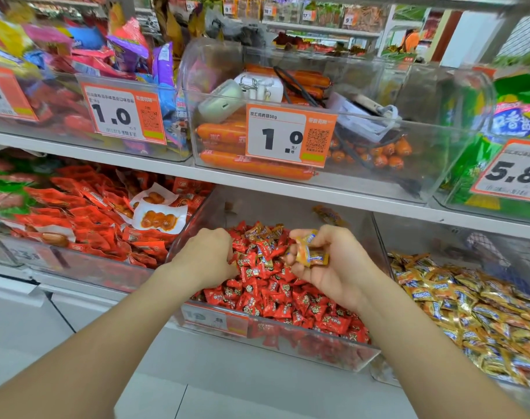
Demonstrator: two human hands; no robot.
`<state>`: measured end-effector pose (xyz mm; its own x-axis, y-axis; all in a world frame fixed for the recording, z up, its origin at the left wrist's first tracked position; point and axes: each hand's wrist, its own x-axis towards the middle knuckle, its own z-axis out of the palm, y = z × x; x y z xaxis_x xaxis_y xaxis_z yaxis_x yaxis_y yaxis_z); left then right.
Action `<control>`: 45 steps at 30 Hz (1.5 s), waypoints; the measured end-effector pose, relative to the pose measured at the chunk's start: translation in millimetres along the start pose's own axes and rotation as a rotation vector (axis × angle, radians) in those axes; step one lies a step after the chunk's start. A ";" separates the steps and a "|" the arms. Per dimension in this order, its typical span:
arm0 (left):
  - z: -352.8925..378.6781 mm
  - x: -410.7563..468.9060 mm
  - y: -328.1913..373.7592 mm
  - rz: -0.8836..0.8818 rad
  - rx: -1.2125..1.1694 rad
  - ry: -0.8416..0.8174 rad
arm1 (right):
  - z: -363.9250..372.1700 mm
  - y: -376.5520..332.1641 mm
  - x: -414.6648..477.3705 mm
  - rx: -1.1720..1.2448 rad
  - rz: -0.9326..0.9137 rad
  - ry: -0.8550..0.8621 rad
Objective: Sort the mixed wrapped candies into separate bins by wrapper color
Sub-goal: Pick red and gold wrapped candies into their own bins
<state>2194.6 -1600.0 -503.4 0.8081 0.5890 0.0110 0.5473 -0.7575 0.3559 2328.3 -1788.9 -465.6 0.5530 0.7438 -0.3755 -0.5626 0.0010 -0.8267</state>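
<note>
My right hand (333, 264) hangs over the middle bin (275, 346), palm turned up and fingers curled round a small clutch of held gold candies (313, 252), pinched between thumb and fingertips. My left hand (206, 255) is just beside it to the left, knuckles up, fingers bent down into the red candies (287, 300) that fill this bin. The two hands are near each other but apart, with red wrappers showing between them.

My left fingertips are buried in the pile, so I cannot tell whether they have closed on anything. In the right hand I make out two wrappers clearly; any more are hidden behind my fingers. The tag on the front of the middle bin is blurred and hard to read. The bin on the right (381, 237) is cut off by the frame edge, as is the one on the left (76, 267).

Three bins show on this lower shelf: red snack packets (91, 219) on the left, red candies in the middle, a gold heap (469, 306) on the right. A cluster of stray gold pieces (263, 229) lies at the back of the red pile, too jumbled to count, and one lone gold piece (328, 214) sits farther back against the wall. Above, four price tags show, two of them reading 1.0.
</note>
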 end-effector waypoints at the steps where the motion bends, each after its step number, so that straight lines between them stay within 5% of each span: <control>1: -0.6 -0.5 0.9 0.000 0.002 0.027 | 0.7 -1.5 -0.3 0.093 0.045 -0.011; 12: -14.3 -6.3 20.5 0.092 -0.209 0.068 | -4.0 2.0 13.6 0.161 0.133 0.067; 15: -13.4 -4.5 21.8 0.092 -0.193 0.049 | -5.7 0.5 13.5 -0.099 -0.013 0.080; 20: -9.3 3.8 16.4 0.070 -0.038 0.113 | -15.0 2.5 25.3 -0.756 -0.372 0.338; 24: -4.1 8.2 7.2 0.084 -0.004 0.046 | -21.9 8.9 32.1 -1.257 -0.604 0.241; 31: -1.5 11.2 -2.7 0.148 0.086 -0.071 | -11.3 22.6 33.9 -1.790 -0.523 0.326; 45: 8.0 20.1 1.7 0.269 -0.013 -0.126 | -17.5 -1.5 17.9 -1.409 -0.400 0.298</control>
<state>2213.4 -1591.7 -510.0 0.9447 0.3277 -0.0092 0.3079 -0.8774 0.3678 2349.8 -1787.2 -478.4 0.7229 0.6897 0.0419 0.5963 -0.5919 -0.5423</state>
